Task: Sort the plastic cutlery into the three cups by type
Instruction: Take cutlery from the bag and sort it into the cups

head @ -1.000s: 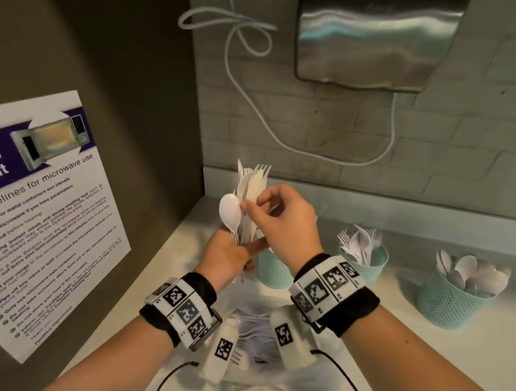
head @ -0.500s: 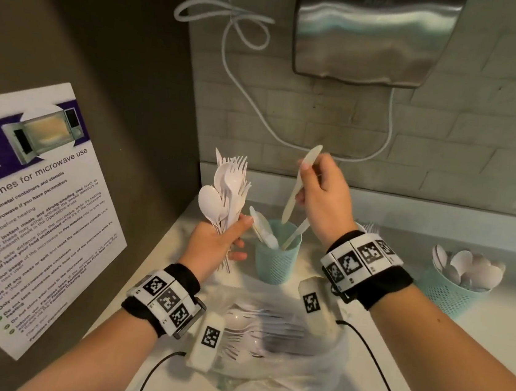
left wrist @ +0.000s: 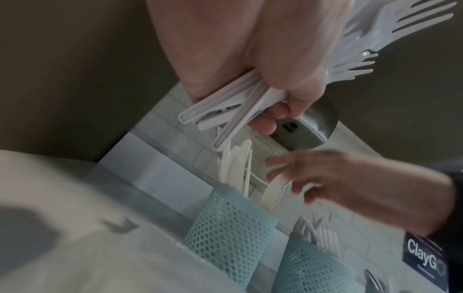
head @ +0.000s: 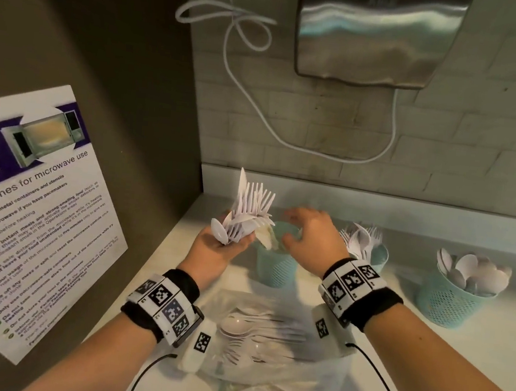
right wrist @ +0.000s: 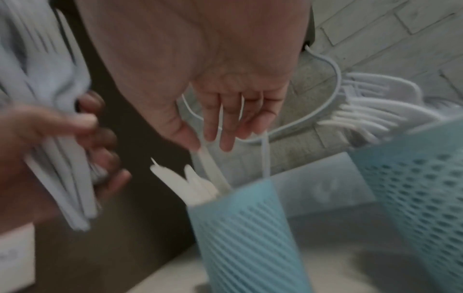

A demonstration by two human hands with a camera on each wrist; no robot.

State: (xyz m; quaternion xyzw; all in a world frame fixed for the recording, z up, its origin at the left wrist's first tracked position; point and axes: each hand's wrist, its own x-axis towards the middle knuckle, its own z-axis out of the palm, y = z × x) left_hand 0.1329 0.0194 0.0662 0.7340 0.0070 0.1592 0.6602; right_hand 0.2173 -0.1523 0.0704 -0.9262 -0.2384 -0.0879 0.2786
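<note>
My left hand [head: 228,243] grips a fanned bundle of white plastic cutlery [head: 250,210], mostly forks with a spoon and a knife; in the left wrist view its fingers curl round the handles [left wrist: 225,111]. Just right of it, my right hand [head: 292,231] hovers with fingers spread and holds nothing, directly over the left teal mesh cup [head: 273,271]. That cup holds knives [right wrist: 200,184], which stand under the fingertips [right wrist: 225,142]. The middle cup [head: 380,257] holds forks [head: 361,239]. Spoons [head: 473,273] fill the right cup [head: 444,301].
A clear plastic bag [head: 269,338] with more mixed cutlery lies on the white counter [head: 472,364] between my forearms. A dark side wall with a microwave poster [head: 22,216] closes the left. A steel dispenser [head: 378,32] and a white cord [head: 233,64] hang on the tiled back wall.
My right hand came down from holding a knife up high to just above the left cup, and the knife has left it. My left hand has tilted the bundle slightly rightward.
</note>
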